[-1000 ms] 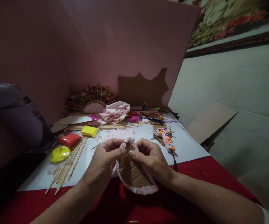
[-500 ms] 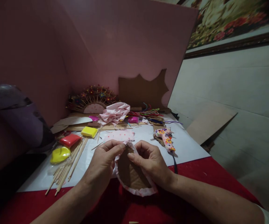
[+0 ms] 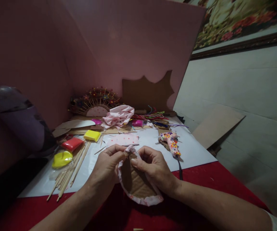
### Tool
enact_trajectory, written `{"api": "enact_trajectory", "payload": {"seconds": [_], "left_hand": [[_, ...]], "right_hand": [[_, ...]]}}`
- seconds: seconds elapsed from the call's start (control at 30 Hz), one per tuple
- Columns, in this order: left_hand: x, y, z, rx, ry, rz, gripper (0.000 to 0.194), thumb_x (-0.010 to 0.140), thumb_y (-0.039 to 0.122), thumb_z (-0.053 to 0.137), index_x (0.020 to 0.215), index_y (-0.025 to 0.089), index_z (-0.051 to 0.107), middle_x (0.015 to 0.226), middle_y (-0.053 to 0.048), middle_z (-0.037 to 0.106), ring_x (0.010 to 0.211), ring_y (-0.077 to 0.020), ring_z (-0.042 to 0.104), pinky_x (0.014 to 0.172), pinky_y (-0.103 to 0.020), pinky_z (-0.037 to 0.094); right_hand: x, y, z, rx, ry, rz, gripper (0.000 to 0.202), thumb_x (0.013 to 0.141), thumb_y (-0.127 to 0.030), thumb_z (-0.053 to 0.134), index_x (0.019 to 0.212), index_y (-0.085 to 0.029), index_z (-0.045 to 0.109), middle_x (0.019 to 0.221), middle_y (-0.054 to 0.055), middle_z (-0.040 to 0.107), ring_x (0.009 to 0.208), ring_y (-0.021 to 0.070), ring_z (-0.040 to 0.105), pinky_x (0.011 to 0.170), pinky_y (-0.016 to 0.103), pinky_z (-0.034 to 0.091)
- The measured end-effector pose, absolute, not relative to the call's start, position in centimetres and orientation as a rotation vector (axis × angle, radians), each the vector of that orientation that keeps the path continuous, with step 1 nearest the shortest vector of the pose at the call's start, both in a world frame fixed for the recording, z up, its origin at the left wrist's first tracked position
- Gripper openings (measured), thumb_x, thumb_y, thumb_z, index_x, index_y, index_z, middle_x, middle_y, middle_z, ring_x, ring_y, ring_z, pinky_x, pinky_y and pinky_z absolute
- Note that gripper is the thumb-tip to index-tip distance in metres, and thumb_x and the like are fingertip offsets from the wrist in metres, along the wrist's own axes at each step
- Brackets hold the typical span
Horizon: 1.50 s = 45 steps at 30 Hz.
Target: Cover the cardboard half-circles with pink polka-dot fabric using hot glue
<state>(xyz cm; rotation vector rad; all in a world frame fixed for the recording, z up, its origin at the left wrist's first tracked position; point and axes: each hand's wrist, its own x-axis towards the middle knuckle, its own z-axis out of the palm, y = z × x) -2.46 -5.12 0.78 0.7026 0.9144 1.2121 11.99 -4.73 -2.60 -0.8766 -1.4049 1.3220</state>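
Note:
Between my two hands is a brown cardboard piece (image 3: 137,181) with a rounded edge, its rim wrapped in pale pink spotted fabric (image 3: 150,201). My left hand (image 3: 108,165) pinches the fabric at the upper left of the rim, fingers behind and thumb in front. Gripping the upper right side, my right hand (image 3: 155,166) lays its thumb on the bare cardboard; its other fingers are partly hidden behind the piece. Just beyond the hands lies a flat strip of pink dotted fabric (image 3: 123,139). A flower-patterned glue gun (image 3: 171,142) rests to the right.
White paper (image 3: 193,150) covers much of the red cloth (image 3: 208,186). Wooden sticks (image 3: 68,173) lie at left beside red (image 3: 72,144) and yellow (image 3: 92,135) clay packs. Behind are crumpled pink fabric (image 3: 118,115), a stick fan (image 3: 96,104) and a cut cardboard sheet (image 3: 146,91).
The lower end of the wrapped cardboard piece has shifted slightly down and right. More of the folded fabric shows above my left fingers. Both hands keep their grip.

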Motion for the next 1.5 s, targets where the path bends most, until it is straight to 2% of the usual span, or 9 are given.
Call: {"api": "enact_trajectory", "payload": {"seconds": [0.23,0.47,0.53,0.63,0.77,0.97,1.23,1.33,1.5], "left_hand": [[-2.5,-5.5,0.7,0.796,0.864,1.168,0.017,0.057,0.019,0.077,0.066,0.016,0.062,0.062,-0.001,0.067,0.057,-0.0142,0.059,0.058,-0.027,0.047],[-2.7,-5.1,-0.1,0.979,0.795,1.188,0.031,0.052,0.016,0.083,0.078,0.015,0.066,0.076,-0.004,0.069,0.072,-0.0175,0.061,0.069,-0.029,0.047],[-2.6,-5.2,-0.1,1.029,0.782,1.205,0.029,0.056,0.018,0.081,0.081,0.016,0.066,0.079,-0.004,0.068,0.075,-0.0172,0.061,0.071,-0.029,0.046],[-2.5,-5.4,0.2,0.98,0.824,1.194,0.017,0.07,0.031,0.072,0.073,0.016,0.065,0.067,-0.001,0.062,0.063,-0.0122,0.055,0.061,-0.024,0.044],[-2.7,-5.3,0.3,0.97,0.894,1.177,0.03,0.072,0.037,0.069,0.055,0.014,0.059,0.047,0.005,0.048,0.044,-0.0056,0.038,0.044,-0.018,0.031],[-3.2,-4.8,-0.2,1.197,0.986,1.203,0.019,0.071,0.032,0.072,0.067,0.013,0.069,0.062,-0.001,0.064,0.057,-0.0105,0.052,0.057,-0.022,0.041],[-2.9,-4.7,-0.3,1.052,0.868,1.202,0.016,0.061,0.024,0.08,0.067,0.016,0.067,0.067,-0.001,0.071,0.061,-0.0117,0.06,0.062,-0.023,0.044],[-2.9,-4.7,-0.3,1.043,0.839,1.2,0.019,0.061,0.029,0.08,0.066,0.015,0.066,0.065,-0.001,0.069,0.059,-0.0114,0.058,0.06,-0.022,0.043],[-2.9,-5.2,0.4,1.06,0.938,1.151,0.031,0.071,0.045,0.068,0.063,0.015,0.065,0.052,0.001,0.058,0.048,-0.0096,0.048,0.049,-0.022,0.036]], "right_hand": [[12.0,-4.5,-2.0,-0.823,-1.328,1.409,0.028,0.068,-0.037,0.073,0.067,-0.017,0.053,0.061,-0.004,0.051,0.057,0.0096,0.045,0.053,0.022,0.036],[12.1,-4.4,-1.5,-0.812,-1.266,1.438,0.027,0.065,-0.035,0.076,0.068,-0.016,0.057,0.063,-0.003,0.054,0.059,0.0103,0.048,0.057,0.024,0.038],[12.2,-4.4,-1.5,-0.806,-1.278,1.423,0.027,0.066,-0.035,0.075,0.068,-0.016,0.057,0.063,-0.003,0.054,0.059,0.0102,0.048,0.057,0.024,0.038],[12.3,-4.5,-1.7,-0.784,-1.325,1.407,0.024,0.069,-0.033,0.073,0.069,-0.016,0.056,0.064,-0.003,0.053,0.059,0.0099,0.047,0.057,0.023,0.038],[12.4,-4.8,-1.9,-0.773,-1.387,1.398,0.022,0.074,-0.032,0.069,0.072,-0.017,0.054,0.065,-0.003,0.052,0.06,0.0096,0.047,0.057,0.023,0.037],[12.5,-5.0,-2.1,-0.793,-1.427,1.36,0.022,0.076,-0.032,0.067,0.071,-0.016,0.052,0.064,-0.003,0.049,0.059,0.0094,0.045,0.055,0.023,0.036],[12.5,-4.6,-1.9,-0.76,-1.41,1.379,0.026,0.073,-0.034,0.07,0.069,-0.016,0.052,0.064,-0.004,0.048,0.058,0.0088,0.043,0.055,0.023,0.034],[12.5,-4.5,-1.9,-0.76,-1.426,1.357,0.026,0.072,-0.033,0.07,0.068,-0.016,0.052,0.062,-0.004,0.048,0.057,0.0088,0.043,0.054,0.023,0.034],[12.5,-4.6,-2.1,-0.718,-1.457,1.423,0.021,0.074,-0.03,0.069,0.072,-0.016,0.053,0.064,-0.003,0.051,0.058,0.0095,0.045,0.056,0.024,0.035]]}}
